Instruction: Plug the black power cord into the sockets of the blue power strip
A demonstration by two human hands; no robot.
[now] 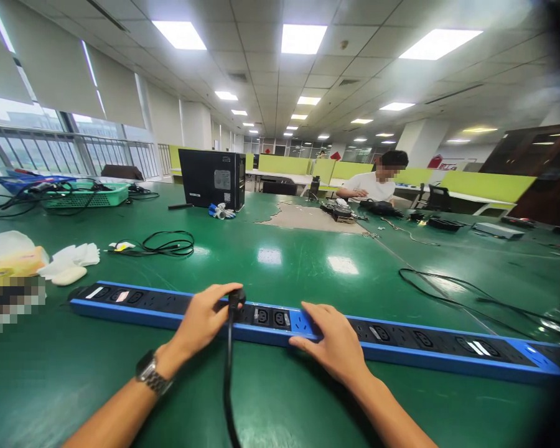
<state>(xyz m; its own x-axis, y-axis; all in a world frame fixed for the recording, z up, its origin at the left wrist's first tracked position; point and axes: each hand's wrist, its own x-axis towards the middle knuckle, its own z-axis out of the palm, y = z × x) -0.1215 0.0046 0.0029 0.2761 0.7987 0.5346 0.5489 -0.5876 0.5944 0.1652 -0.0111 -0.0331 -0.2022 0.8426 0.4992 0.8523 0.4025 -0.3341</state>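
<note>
A long blue and black power strip point(161, 320) lies across the green table in front of me, lined with several sockets. My left hand point(204, 320), with a metal watch on its wrist, grips a black plug point(236, 298) at the strip's upper face. Whether its pins are inside a socket is hidden. From the plug a black cord point(228, 379) runs down toward me, past the bottom of the view. Right of it, my right hand point(333, 339) grips the strip across its width, thumb at the near edge and fingers over the blue section.
Coiled black cable point(168, 244), a black computer case point(210, 177) and a green basket point(86, 196) of cables are beyond the strip to the left. Another cable point(462, 289) lies to the right. White tissues point(72, 256) lie at left. A person point(371, 185) sits across the table.
</note>
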